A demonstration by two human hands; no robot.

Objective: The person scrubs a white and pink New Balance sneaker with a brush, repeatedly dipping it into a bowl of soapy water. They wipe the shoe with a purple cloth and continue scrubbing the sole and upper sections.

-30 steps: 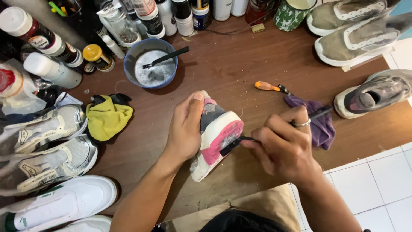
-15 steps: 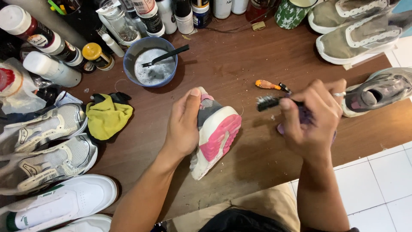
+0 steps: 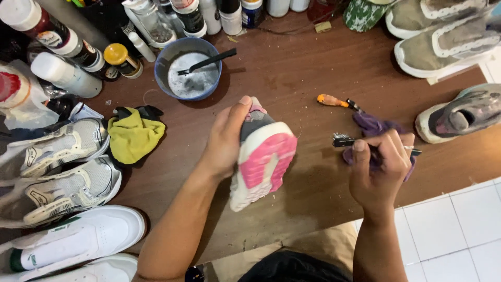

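Note:
My left hand (image 3: 225, 140) grips a small white and grey sneaker (image 3: 261, 156) tipped on its side, its pink sole facing up toward me, above the brown table (image 3: 292, 68). My right hand (image 3: 377, 169) is shut on a thin black brush (image 3: 345, 141), bristles pointing left, held a hand's width to the right of the sneaker and apart from it. The hand rests over a purple cloth (image 3: 371, 125). A ring shows on one right finger.
A blue bowl (image 3: 188, 68) of foamy water with a black brush stands behind. A yellow cloth (image 3: 134, 137) and several white sneakers (image 3: 62, 172) lie left. Bottles line the back edge. An orange-handled tool (image 3: 334, 101) and grey shoes (image 3: 459, 112) sit right.
My right hand lifted the brush off the pink sole, swung it up to the right, then lowered it over the purple cloth. The left hand tilted the sneaker's sole more toward me.

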